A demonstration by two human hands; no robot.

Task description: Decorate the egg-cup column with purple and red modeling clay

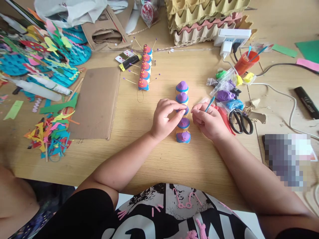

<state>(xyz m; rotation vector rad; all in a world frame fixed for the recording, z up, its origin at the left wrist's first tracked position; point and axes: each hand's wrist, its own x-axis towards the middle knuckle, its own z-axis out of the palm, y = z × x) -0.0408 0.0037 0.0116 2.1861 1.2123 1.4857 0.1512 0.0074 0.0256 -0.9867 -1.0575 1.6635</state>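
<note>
A strip of egg-carton cups [183,136] lies lengthwise in front of me, its bumps covered in purple and blue clay. A small face shows on the nearest bump. My left hand [166,117] reaches over from the left, thumb and forefinger closed on the middle bump and partly hiding it. Just right of the strip, my right hand [208,122] is closed around a thin blue clay tool [209,104], which sticks up between the fingers. Its thumb and forefinger are pinched together; whether a bit of clay is between them is too small to tell.
A finished-looking red and blue carton caterpillar [144,69] with pin legs stands further back. Black scissors [240,122], bagged clay [225,95] and an orange cup [246,63] sit right. Cardboard [93,103] and paper scraps [53,132] lie left; egg trays [199,23] behind.
</note>
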